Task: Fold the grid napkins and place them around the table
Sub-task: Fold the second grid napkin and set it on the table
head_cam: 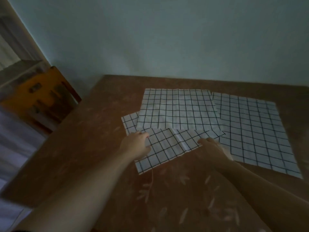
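On the brown table [93,148] three grid napkins lie overlapping: the near napkin [168,148], the middle napkin [178,109] partly covering its far edge, and the right napkin [254,131] spread flat beside them. The left hand [136,144] grips the near napkin's left edge, fingers curled round the cloth with the thumb on top. The right hand [212,146] rests at that napkin's right end with fingers extended toward the cloth; whether they pinch it or merely press it, I cannot tell in the dim, blurred view. A wooden chair [43,97] stands beyond the table's left corner.
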The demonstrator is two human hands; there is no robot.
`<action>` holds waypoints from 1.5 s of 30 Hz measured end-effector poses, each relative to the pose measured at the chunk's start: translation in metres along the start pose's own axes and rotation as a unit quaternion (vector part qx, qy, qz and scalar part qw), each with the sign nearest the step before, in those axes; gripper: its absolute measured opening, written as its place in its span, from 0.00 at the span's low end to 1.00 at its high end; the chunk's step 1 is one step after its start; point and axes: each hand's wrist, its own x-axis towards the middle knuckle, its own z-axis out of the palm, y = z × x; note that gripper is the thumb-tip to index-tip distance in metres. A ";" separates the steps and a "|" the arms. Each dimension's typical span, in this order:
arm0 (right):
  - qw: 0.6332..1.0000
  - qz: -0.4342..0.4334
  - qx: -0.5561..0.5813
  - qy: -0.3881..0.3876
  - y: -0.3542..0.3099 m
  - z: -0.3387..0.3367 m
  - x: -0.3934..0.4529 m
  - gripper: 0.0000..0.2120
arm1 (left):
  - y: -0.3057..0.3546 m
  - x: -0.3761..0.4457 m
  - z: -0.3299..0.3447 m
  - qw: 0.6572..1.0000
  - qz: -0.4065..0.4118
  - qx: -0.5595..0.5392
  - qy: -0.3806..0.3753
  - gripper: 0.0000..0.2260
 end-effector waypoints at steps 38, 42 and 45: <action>0.976 0.003 0.167 0.138 -0.012 0.029 0.061 0.10 | 0.025 0.045 0.080 0.973 0.072 -0.218 -0.010 0.26; 0.973 -0.066 0.175 0.134 -0.034 -0.032 -0.002 0.09 | 0.029 -0.012 0.041 0.972 0.111 -0.206 0.029 0.26; 0.969 -0.112 0.164 0.148 -0.054 -0.079 -0.061 0.07 | 0.030 -0.063 -0.001 0.963 0.124 -0.207 0.117 0.29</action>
